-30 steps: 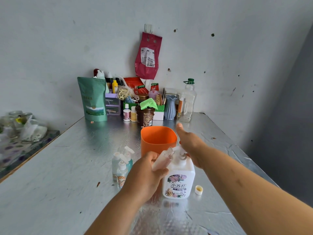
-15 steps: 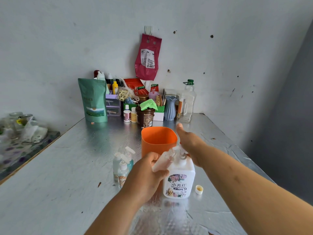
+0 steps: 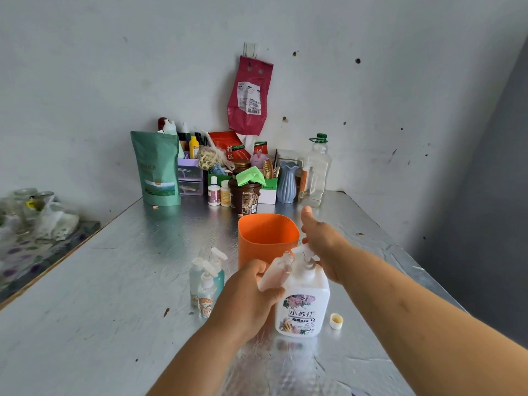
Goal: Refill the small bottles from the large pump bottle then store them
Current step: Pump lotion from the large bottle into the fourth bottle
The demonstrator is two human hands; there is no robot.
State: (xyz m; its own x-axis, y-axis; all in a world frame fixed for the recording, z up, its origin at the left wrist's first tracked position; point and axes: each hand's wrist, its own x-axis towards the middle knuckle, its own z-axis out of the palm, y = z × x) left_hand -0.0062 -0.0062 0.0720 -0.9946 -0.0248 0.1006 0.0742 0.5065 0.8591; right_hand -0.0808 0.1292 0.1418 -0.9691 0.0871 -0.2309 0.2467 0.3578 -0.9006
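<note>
A large white pump bottle with a flower label stands on the metal table. My left hand grips a small clear bottle, tilted with its open neck up under the pump spout. My right hand rests flat on the pump head, thumb sticking up. A small yellow-lined cap lies to the right of the pump bottle. Three small bottles with flip caps stand together left of my left hand. An orange container stands just behind the pump bottle.
Against the back wall stand a green pouch, a purple drawer box, a brown tub, a blue vase and a clear jug. A red bag hangs on the wall. The table's right edge drops off.
Both hands and the bottles have kept their places; the small bottle stays under the spout. Only the view shifted slightly.
</note>
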